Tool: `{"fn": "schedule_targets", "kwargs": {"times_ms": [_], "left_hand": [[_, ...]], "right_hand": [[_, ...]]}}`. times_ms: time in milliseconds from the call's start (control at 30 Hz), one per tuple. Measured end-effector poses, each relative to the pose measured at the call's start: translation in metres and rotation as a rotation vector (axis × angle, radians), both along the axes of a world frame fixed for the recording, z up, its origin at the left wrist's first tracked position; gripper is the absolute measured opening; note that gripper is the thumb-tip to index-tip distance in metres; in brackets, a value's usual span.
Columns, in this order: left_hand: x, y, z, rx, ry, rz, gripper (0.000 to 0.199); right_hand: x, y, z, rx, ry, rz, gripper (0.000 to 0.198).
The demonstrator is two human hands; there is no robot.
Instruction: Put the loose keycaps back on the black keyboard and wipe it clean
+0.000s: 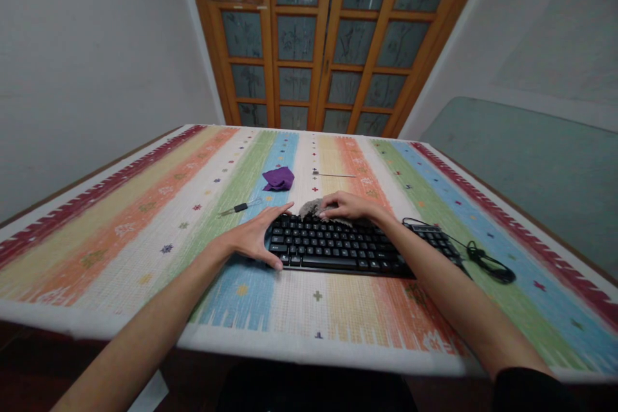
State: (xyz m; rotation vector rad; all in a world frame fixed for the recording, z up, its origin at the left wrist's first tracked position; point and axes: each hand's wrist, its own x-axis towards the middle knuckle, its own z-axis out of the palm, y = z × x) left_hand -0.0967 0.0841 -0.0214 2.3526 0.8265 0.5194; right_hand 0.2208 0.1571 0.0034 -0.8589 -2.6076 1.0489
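Note:
A black computer keyboard (pixel 338 246) lies flat on the striped tablecloth. My left hand (pixel 258 235) clasps its left end, with the thumb at the front edge and the fingers at the back edge. My right hand (pixel 350 206) has its fingers bent onto a crumpled grey cloth (pixel 311 208), pressing it against the keyboard's back edge. My right forearm crosses over the right part of the keys and hides some of them. The keyboard's black cable (pixel 492 264) is bundled at its right.
Beyond the keyboard lie a folded purple cloth (pixel 279 179) and a thin rod with a small dark head (pixel 335 174). A wire tool with a black middle (pixel 240 207), like a keycap puller, rests left of the keyboard. Walls flank the table (pixel 168 232); wooden glazed doors (pixel 313 45) stand behind.

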Motion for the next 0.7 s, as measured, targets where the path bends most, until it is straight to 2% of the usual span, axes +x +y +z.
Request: {"fn": "schedule_targets", "kwargs": {"times_ms": [167, 333, 467, 600, 700], "left_hand": [[0.001, -0.001, 0.0, -0.017, 0.008, 0.002, 0.132], [0.0, 0.001, -0.001, -0.045, -0.052, 0.039, 0.096], [0.001, 0.003, 0.0, -0.063, -0.072, 0.074, 0.072], [0.003, 0.005, -0.002, -0.062, -0.078, 0.097, 0.064], [0.002, 0.007, -0.005, -0.056, -0.086, 0.11, 0.06]], "right_hand": [[0.001, 0.002, -0.006, 0.045, -0.007, -0.055, 0.033], [0.009, 0.002, -0.006, 0.121, -0.022, -0.137, 0.034], [0.02, -0.001, 0.001, 0.096, -0.002, -0.14, 0.046], [0.027, -0.004, 0.002, 0.062, -0.002, -0.112, 0.055], [0.028, -0.005, -0.003, 0.031, -0.007, -0.066, 0.05]]}}
